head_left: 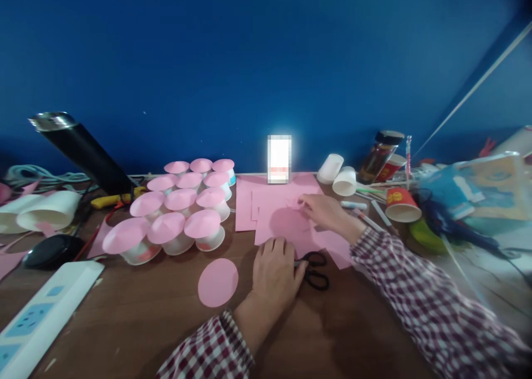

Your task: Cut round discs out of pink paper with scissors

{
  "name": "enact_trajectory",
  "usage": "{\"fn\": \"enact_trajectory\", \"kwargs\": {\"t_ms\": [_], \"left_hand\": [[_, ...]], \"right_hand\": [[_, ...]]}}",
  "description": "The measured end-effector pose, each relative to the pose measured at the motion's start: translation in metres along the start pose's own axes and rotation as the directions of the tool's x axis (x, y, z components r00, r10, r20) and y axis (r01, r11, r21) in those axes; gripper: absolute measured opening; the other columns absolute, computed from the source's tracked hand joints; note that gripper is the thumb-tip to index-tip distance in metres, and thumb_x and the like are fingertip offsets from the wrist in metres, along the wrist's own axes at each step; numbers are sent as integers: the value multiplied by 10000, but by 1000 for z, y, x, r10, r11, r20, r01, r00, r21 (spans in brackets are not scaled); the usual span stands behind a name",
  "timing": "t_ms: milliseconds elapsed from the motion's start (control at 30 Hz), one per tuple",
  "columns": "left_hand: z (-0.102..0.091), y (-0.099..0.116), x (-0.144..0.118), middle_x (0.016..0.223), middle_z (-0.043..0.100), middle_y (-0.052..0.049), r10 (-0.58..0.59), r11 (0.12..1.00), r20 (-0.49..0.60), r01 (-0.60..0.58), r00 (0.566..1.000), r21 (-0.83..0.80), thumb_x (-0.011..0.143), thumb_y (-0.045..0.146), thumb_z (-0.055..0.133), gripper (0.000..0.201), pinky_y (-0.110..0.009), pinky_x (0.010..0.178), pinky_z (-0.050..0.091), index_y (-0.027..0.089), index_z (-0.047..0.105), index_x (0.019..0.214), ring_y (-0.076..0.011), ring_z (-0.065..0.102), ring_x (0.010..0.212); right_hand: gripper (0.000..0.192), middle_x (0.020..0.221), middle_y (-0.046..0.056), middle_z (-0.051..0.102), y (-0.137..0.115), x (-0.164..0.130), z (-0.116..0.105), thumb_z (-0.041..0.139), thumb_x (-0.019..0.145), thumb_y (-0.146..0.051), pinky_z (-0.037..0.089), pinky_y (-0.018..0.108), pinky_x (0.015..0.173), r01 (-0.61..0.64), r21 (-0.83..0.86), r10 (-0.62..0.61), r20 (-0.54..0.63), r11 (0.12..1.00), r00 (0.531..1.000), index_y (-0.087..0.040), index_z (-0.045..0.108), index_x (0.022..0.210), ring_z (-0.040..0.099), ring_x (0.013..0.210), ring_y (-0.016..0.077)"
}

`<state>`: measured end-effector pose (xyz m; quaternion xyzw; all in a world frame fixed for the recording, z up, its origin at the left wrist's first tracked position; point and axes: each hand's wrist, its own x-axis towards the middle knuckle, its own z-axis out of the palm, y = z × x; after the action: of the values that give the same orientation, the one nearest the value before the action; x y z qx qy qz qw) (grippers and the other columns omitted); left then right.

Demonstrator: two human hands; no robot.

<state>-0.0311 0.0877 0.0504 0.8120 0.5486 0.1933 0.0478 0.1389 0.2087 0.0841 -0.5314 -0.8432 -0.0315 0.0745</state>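
Pink paper (274, 207) lies under my right hand (324, 211), fingers pinching a scrap; left hand (274, 271) rests flat beside scissors (313, 268). 12 capped cups (178, 218) done, 1 disc (218, 282) unused.

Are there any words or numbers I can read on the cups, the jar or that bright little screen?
None can be read.
Bright screen against the blue wall: blurred out, no words show.
Red paper cup on its side: yellow marks, too blurred to read.
Jar with a dark lid: label too small to read.
White power strip: only sockets show, no text.
Left hand rests by the scissors; right hand touches the pink paper, which is plain.
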Motion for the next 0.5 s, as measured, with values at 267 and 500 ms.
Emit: {"fn": "enact_trajectory", "kwargs": {"t_ms": [267,500], "left_hand": [[1,0,0,961,543,-74,-17,1000,-1,17,1000,10,844,381,500,217,-399,812,400,189,549,933,-250,485,937],[1,0,-1,962,550,-77,-17,1000,-10,17,1000,10,839,382,509,215,-402,799,403,188,545,927,-254,490,929]], "right_hand": [[231,861,147,692,-9,5,14,461,898,-248,389,279,649,-40,-100,44,43,994,998,-134,629,788,636,820,253],[176,828,120,689,2,7,15,473,851,-226,360,266,573,-173,-34,171,-52,984,984,-148,624,808,625,729,232]]}}
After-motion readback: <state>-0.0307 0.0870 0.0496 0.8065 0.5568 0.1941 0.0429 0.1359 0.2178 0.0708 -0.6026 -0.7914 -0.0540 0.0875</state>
